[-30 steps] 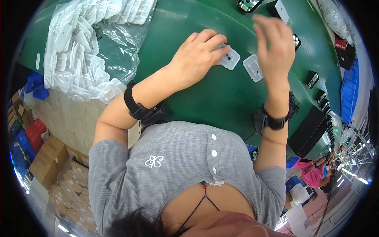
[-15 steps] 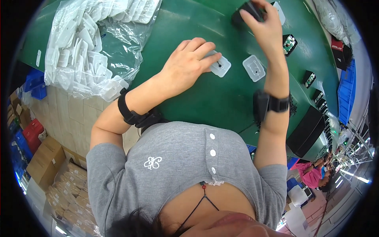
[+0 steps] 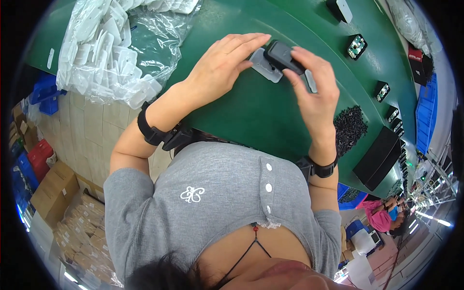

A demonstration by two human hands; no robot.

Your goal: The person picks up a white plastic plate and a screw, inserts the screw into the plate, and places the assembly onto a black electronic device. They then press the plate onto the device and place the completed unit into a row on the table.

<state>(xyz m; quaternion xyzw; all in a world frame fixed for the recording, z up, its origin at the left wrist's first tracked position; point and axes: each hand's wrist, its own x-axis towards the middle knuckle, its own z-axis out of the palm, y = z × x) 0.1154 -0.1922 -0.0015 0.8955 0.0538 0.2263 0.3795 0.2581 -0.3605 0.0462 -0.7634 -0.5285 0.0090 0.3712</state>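
In front of me, my right hand (image 3: pixel 316 87) grips a small black plastic case (image 3: pixel 279 54) between thumb and fingers. Below that case lies a translucent white plastic cover (image 3: pixel 258 60), partly hidden by it. Whether case and cover touch, I cannot tell. My left hand (image 3: pixel 220 63) rests beside the cover with fingers stretched out, their tips at the case's left end; it grips nothing. A second translucent cover (image 3: pixel 311 82) shows in part behind my right fingers.
A clear bag (image 3: pixel 166 60) of white covers lies at the left. On the right are a black case with a pale cover (image 3: pixel 340 10), open cases with circuit boards (image 3: pixel 356 46), a heap of small black parts (image 3: pixel 350 126) and a large black box (image 3: pixel 378 158).
My right hand has brought the black case from the far right down and leftward to the cover. My left fingers have come off the cover and straightened toward the case.
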